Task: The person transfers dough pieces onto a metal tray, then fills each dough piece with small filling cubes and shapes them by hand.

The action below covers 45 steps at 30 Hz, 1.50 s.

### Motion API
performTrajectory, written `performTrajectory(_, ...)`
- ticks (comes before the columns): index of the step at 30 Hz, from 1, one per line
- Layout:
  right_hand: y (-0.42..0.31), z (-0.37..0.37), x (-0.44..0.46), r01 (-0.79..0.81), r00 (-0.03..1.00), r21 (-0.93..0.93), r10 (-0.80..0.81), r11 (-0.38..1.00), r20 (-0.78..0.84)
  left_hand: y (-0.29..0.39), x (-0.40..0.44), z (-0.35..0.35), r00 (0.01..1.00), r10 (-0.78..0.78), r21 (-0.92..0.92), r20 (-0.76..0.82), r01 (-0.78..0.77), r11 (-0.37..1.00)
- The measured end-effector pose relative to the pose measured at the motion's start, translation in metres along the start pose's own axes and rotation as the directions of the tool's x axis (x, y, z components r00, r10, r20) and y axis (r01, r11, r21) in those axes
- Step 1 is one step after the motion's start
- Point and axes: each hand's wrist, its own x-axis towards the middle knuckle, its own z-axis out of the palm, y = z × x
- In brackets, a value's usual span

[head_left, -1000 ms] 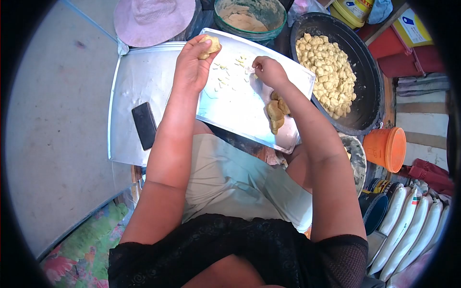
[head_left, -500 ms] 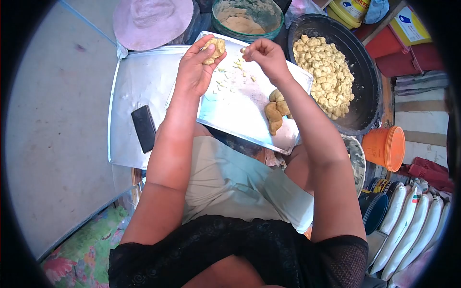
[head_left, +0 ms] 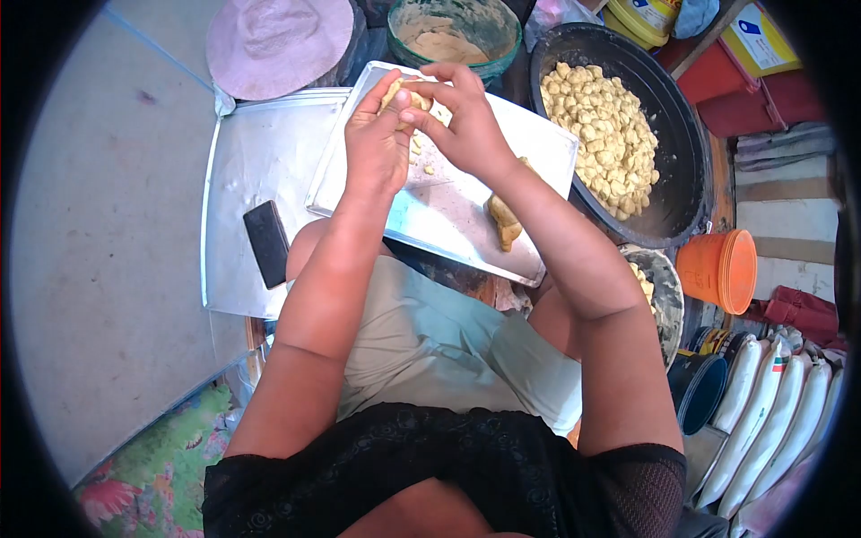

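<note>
A piece of yellowish dough (head_left: 418, 101) rests in my left hand (head_left: 375, 151), whose fingers curl around it above the metal tray (head_left: 543, 148). On the same dough, the thumb and fingers of my right hand (head_left: 466, 130) press from the right. Whether a small bit lies between those fingertips is hidden. Beneath my hands, small pale yellow bits (head_left: 429, 169) are scattered on the tray. Partly behind my right forearm, a larger lump of dough (head_left: 505, 222) lies on the tray's right part.
A black basin (head_left: 686, 170) of many dough pieces (head_left: 605, 134) stands right of the tray. Behind are a green bowl (head_left: 505, 65) with brownish powder and a pink hat (head_left: 278, 45). A phone (head_left: 266, 242) lies on another metal tray (head_left: 233, 179); an orange bucket (head_left: 713, 269) is at right.
My right hand has moved left from over the tray, bringing its pinched fingers to the dough. My left hand stays around the dough, now turned slightly and shifted a little right.
</note>
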Motion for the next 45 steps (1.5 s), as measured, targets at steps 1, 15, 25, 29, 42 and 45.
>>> performTrajectory(1,0.001,-0.002,0.001,0.045,0.999,-0.026,-0.044,0.999,0.022,0.002,-0.001,0.001,1.000,0.013,-0.003,0.012,-0.013,1.000)
performTrajectory(15,0.001,-0.009,-0.010,-0.352,0.918,0.593,0.143,0.724,0.370,0.005,0.009,0.001,0.900,0.284,0.461,0.330,-0.416,0.784)
performTrajectory(25,0.009,-0.023,-0.004,-0.299,0.953,0.436,0.285,0.849,0.099,0.005,0.004,0.008,0.980,-0.021,0.570,0.199,-0.099,0.816)
performTrajectory(29,-0.004,-0.023,-0.007,-0.020,1.000,0.146,0.023,0.989,-0.021,0.006,0.007,0.002,0.995,0.017,0.509,0.100,-0.066,0.858)
performTrajectory(42,0.064,-0.110,-0.001,-0.181,0.933,-0.140,0.124,0.974,-0.339,-0.017,-0.008,0.014,0.935,0.026,0.779,0.354,-0.310,0.546)
performTrajectory(45,0.095,-0.155,-0.016,-0.309,0.922,-0.717,0.014,0.625,-0.386,-0.007,-0.004,0.007,0.941,-0.011,0.821,0.339,-0.290,0.492)
